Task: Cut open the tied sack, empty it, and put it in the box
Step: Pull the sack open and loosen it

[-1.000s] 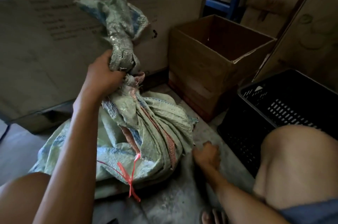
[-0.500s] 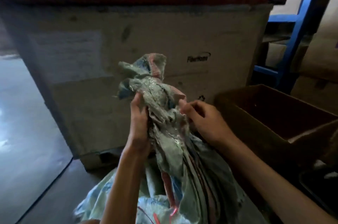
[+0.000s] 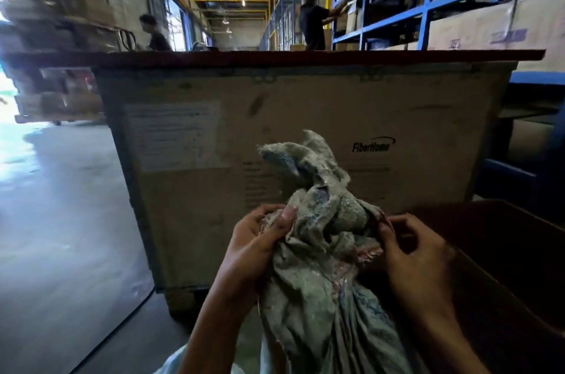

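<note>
A worn, pale green woven sack rises in front of me, its neck bunched and twisted at the top. My left hand grips the left side of the neck, thumb pressed on the cloth. My right hand pinches the right side of the neck with its fingertips. The open brown cardboard box stands to the right, partly hidden behind my right arm. The sack's lower body runs out of view at the bottom.
A big cardboard crate marked FiberHome stands straight ahead under a dark red top. Blue racks with cartons line the right. Two people work in the aisle beyond. Grey concrete floor stretches to the left.
My right hand came up from the floor and took hold of the sack's neck. My view tilted upward, so the aisle shows and the black crate is out of sight.
</note>
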Motion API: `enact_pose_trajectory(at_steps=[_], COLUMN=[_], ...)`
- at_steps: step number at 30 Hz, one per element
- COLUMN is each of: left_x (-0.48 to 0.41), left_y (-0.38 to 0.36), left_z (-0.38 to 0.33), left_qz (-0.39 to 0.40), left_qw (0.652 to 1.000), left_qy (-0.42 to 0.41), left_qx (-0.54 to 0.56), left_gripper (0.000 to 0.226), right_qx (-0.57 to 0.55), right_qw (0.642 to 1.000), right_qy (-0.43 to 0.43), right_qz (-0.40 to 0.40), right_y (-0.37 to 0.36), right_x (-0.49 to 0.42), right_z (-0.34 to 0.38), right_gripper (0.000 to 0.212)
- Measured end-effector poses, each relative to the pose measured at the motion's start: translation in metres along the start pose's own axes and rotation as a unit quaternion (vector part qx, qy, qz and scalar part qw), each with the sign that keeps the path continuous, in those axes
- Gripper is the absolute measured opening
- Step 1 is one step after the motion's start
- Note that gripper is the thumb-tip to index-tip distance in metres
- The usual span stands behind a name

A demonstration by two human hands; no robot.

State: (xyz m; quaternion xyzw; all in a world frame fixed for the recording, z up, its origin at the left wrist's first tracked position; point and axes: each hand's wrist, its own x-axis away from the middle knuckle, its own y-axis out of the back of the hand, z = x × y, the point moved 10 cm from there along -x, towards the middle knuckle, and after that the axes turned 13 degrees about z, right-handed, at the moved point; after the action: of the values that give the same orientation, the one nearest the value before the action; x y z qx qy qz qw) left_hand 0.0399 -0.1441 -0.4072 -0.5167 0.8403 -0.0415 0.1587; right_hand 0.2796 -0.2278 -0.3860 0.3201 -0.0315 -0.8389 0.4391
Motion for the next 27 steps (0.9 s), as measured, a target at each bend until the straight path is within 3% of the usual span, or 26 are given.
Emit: enact_pose_trajectory(at_steps=[5, 8, 10, 12, 15, 18, 22, 24, 27], left_x=[-0.005, -0.006, -0.005, -0.002, -0.008, -0.007, -0.002, 0.003, 0.012], left_y=[-0.001, -0.007, -0.017, -0.03, -0.022, -0.017, 0.005, 0.034, 0.054], left_z=[-0.003, -0.003, 0.009, 0.02, 0.029, 0.028, 0.002, -0.007, -0.015], left_qz=[0.0, 0.032, 0.074, 0.106, 0.057, 0.02, -0.031, -0.078, -0.103], left_qw=[1.0, 0.999, 0.991, 0.985, 0.997, 0.997, 0.99, 0.989, 0.987], left_qy=[-0.027, -0.039, 0.008, 0.06, 0.044, 0.013, -0.062, -0.075, -0.069], left_qx=[-0.012, 0.02, 0.111, 0.125, -0.012, -0.073, -0.126, -0.101, -0.1], left_gripper=[0.039, 0.042, 0.055, 0.061, 0.039, 0.027, 0.017, 0.017, 0.016], right_qx=[-0.078, -0.192, -0.251, -0.263, -0.304, -0.164, -0.011, -0.002, -0.023], right_qw=[0.995, 0.979, 0.965, 0.956, 0.923, 0.945, 0.989, 0.996, 0.995], right_qy=[-0.06, -0.062, -0.062, -0.054, -0.054, -0.011, 0.004, -0.043, -0.071], right_qz=[-0.029, -0.023, 0.04, 0.115, 0.23, 0.283, 0.149, 0.078, 0.072], right_y=[0.004, 0.0, -0.014, -0.033, -0.066, -0.076, -0.041, -0.016, -0.01], right_x=[0.001, 0.004, 0.007, 0.01, 0.024, 0.034, 0.021, 0.01, 0.008], right_z=[-0.024, -0.019, -0.01, 0.001, 0.01, 0.021, 0.009, -0.012, -0.027], right_gripper=[0.013, 0.023, 0.03, 0.031, 0.036, 0.03, 0.018, 0.018, 0.015])
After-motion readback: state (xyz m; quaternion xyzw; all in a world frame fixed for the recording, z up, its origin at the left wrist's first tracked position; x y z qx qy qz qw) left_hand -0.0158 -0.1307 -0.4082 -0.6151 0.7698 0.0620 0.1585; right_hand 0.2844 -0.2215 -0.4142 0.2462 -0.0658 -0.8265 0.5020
